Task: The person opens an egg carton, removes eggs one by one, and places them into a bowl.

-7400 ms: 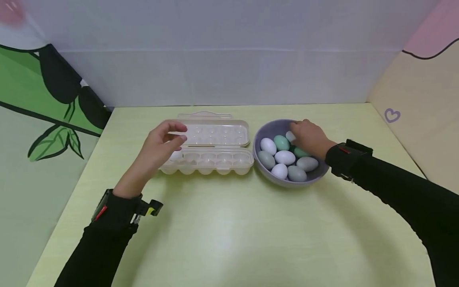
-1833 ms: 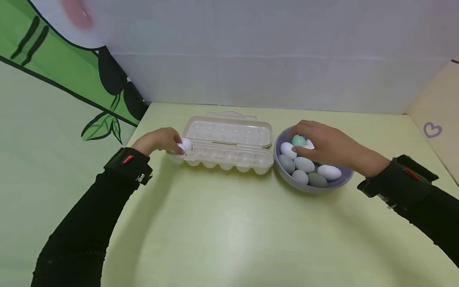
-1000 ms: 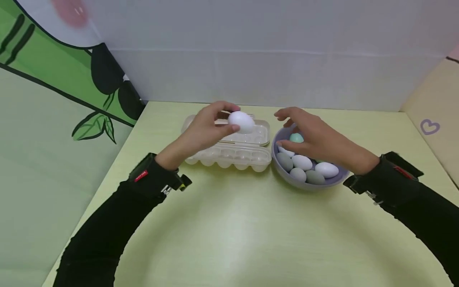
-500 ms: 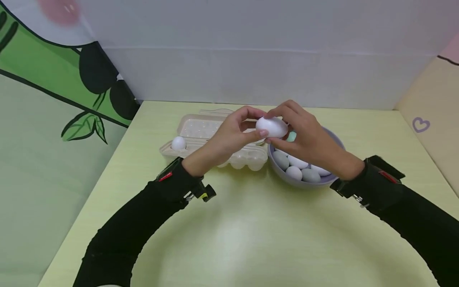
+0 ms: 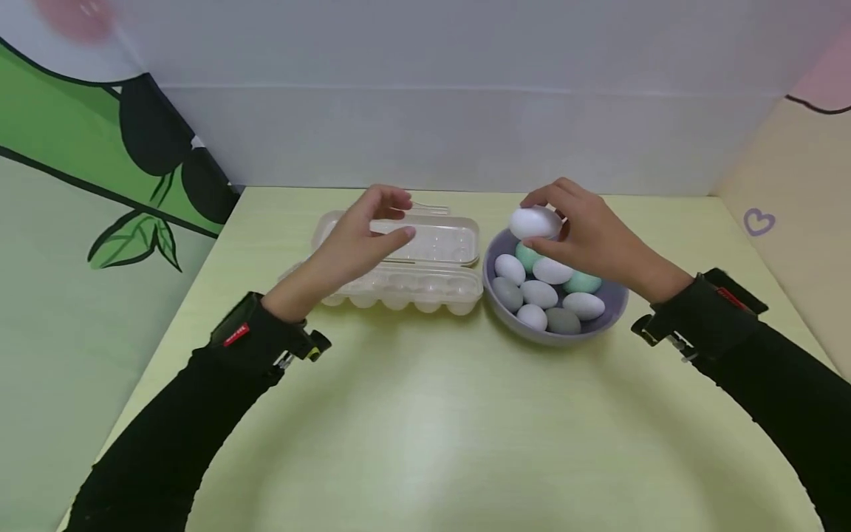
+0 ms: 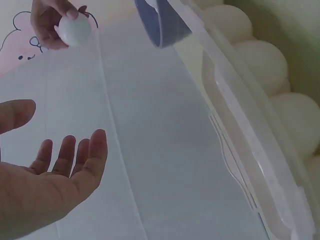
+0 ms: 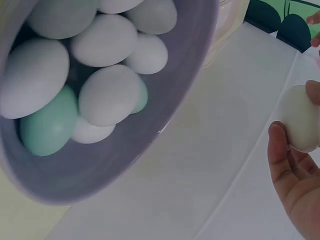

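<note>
My right hand (image 5: pixel 585 233) pinches a white egg (image 5: pixel 534 222) above the far part of the purple bowl (image 5: pixel 508 323). The same egg (image 7: pixel 298 118) shows between thumb and fingers in the right wrist view. Several white, grey and green eggs (image 5: pixel 539 294) lie in the bowl. My left hand (image 5: pixel 352 240) holds nothing; its fingers are parted from the thumb over the left part of the egg carton (image 5: pixel 425 284). That carton is see-through, its lid (image 5: pixel 439 240) folded back. The left hand and wrist hide its left end.
The carton's right end stands close beside the bowl on the pale yellow table (image 5: pixel 425 414). A grey-white backdrop (image 5: pixel 432 133) rises at the table's far edge. Printed panels stand at both sides, with a green drawing (image 5: pixel 133 240) on the left.
The left hand carried a white egg from the carton's left end to the right hand, which took it above the bowl. The left hand let go and moved back left.
</note>
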Tool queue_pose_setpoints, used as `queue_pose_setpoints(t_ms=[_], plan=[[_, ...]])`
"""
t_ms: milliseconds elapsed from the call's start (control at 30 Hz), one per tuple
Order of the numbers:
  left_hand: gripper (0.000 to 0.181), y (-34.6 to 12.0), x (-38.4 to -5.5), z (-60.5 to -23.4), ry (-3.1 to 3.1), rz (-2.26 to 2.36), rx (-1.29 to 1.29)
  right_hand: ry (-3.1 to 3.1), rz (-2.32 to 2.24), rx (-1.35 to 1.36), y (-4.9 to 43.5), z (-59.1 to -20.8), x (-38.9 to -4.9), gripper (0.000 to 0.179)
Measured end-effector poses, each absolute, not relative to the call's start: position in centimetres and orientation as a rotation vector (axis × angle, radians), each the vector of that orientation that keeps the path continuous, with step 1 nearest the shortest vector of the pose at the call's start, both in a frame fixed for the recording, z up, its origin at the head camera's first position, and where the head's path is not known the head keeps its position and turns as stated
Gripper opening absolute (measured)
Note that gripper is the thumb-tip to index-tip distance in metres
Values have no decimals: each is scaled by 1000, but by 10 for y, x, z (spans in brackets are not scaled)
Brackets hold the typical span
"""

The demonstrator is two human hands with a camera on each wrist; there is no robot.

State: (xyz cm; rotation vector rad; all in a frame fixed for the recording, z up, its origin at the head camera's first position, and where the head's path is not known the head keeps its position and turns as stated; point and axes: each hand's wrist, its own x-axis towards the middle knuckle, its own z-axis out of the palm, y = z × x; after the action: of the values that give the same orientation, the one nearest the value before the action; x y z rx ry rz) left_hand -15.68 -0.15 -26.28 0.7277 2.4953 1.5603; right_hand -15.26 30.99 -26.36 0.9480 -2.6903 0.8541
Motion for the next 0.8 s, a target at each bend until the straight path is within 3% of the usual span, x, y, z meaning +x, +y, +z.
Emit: queue_pose_setpoints(t_ms=[333,800], plan=[[37,-66,-152,-276,2621,1484,471,-2988,781,844,344,-293,-151,36],[35,-101,-150,-287,2678,1404,327,-3072,727,960,359,-327,-143,35]])
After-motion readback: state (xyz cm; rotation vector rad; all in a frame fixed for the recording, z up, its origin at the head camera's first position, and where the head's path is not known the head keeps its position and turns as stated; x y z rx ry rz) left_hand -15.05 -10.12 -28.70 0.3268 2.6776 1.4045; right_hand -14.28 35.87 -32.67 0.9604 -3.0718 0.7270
